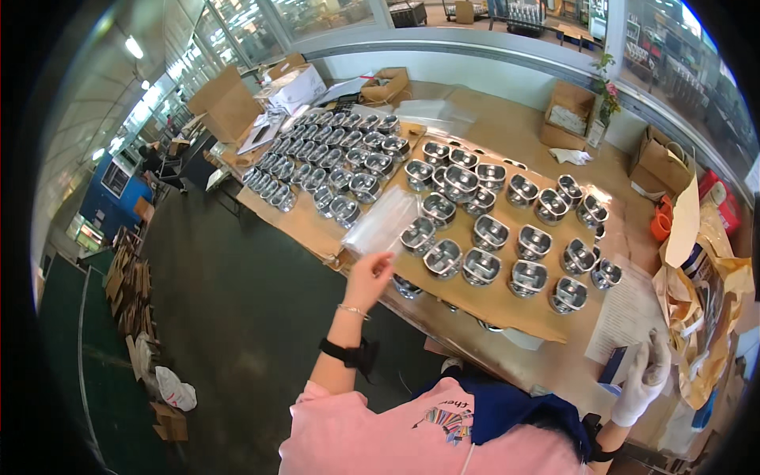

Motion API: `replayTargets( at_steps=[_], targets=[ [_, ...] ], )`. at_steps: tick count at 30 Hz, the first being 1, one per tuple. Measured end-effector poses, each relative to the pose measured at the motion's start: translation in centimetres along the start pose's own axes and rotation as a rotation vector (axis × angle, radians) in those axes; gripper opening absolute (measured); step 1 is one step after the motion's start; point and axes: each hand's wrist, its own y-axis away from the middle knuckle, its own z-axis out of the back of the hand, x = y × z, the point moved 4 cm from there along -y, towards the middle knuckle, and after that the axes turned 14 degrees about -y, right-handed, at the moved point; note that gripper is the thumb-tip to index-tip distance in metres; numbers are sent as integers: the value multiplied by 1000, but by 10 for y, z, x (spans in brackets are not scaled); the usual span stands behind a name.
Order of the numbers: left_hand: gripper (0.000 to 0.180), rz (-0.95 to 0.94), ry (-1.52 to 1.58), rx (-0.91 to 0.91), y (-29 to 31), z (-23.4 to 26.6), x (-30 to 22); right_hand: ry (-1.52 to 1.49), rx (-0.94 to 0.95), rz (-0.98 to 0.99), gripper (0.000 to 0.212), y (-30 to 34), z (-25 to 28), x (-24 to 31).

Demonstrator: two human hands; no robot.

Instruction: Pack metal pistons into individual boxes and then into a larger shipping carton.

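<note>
My bare left hand (pixel 370 279) is at the near edge of the table, its fingertips pinched together at the lower corner of a stack of clear plastic bags (pixel 381 223). Right of the bags, metal pistons (pixel 491 232) stand in loose rows on a cardboard sheet (pixel 507 311), some of them stacked. A second group of pistons (pixel 332 158) covers the cardboard to the left. My right hand (pixel 641 384), in a white glove, is raised at the right end of the table. Its fingers curl around something small and greyish that I cannot make out.
A printed sheet (pixel 629 309) lies beside crumpled brown paper (pixel 701 317) at the right. Open cartons (pixel 568 111) and a flower in a vase (pixel 606 103) stand along the window wall. An orange container (pixel 662 219) sits far right. Stacked cardboard (pixel 127 285) is on the floor left.
</note>
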Motion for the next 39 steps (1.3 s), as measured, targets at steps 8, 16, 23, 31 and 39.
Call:
replayTargets(
  at_steps=[8,16,23,31,39],
  targets=[
    [30,-215,-491,-138,-77,-24,65,257,132,22,21,24,-73,-1],
    [15,-6,-225,-58,-121,-20,80,364,107,18,21,33,-91,8],
    [19,-36,1186,193,-141,27,-30,200,123,-68,22,23,-117,10],
    [25,46,1547,1042,-17,-54,-129,-791,433,-750,52,18,-239,-9],
    [28,146,1117,933,-24,-45,-117,-331,492,-430,19,7,-196,-22]
  ],
)
